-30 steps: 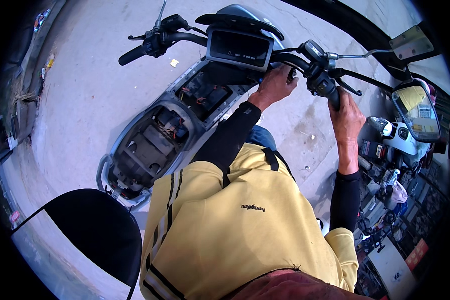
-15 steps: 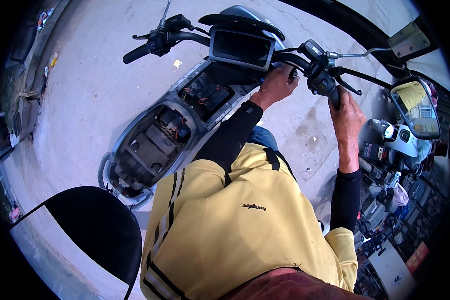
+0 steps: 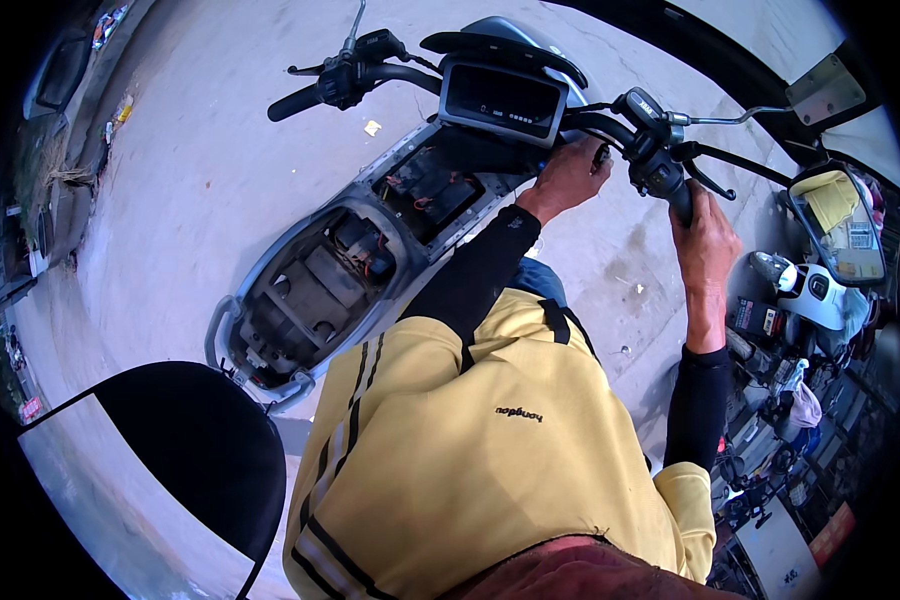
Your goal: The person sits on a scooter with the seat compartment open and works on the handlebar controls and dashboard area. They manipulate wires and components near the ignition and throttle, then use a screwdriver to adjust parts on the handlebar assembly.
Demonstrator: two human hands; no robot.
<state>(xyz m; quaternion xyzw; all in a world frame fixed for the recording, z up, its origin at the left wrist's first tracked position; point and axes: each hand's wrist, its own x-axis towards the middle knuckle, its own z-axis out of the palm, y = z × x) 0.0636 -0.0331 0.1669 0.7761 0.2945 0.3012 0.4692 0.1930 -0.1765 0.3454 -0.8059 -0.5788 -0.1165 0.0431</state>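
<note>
My right hand (image 3: 707, 243) grips the right handlebar grip (image 3: 683, 205) of a silver electric scooter, beside the switch cluster (image 3: 658, 170) and brake lever. My left hand (image 3: 570, 178) is closed just under the handlebar, right of the dashboard display (image 3: 502, 100), its fingertips at a small dark part I cannot make out. The display shows small lit marks. The left grip (image 3: 292, 103) is free. The scooter's floorboard compartment (image 3: 425, 185) is uncovered, showing wires, and the seat compartment (image 3: 310, 300) behind it is open, with a dark inner tray and wiring.
Concrete pavement (image 3: 190, 150) surrounds the scooter, with scraps and litter along the left curb. Parked scooters (image 3: 812, 295) and assorted items crowd the right side. A mirror (image 3: 835, 225) juts in at the right. A dark-rimmed panel (image 3: 170, 450) lies at lower left.
The handlebars, scooter and both my hands appear slightly further right and down in the picture. The display's lit marks, absent half a second ago, show again.
</note>
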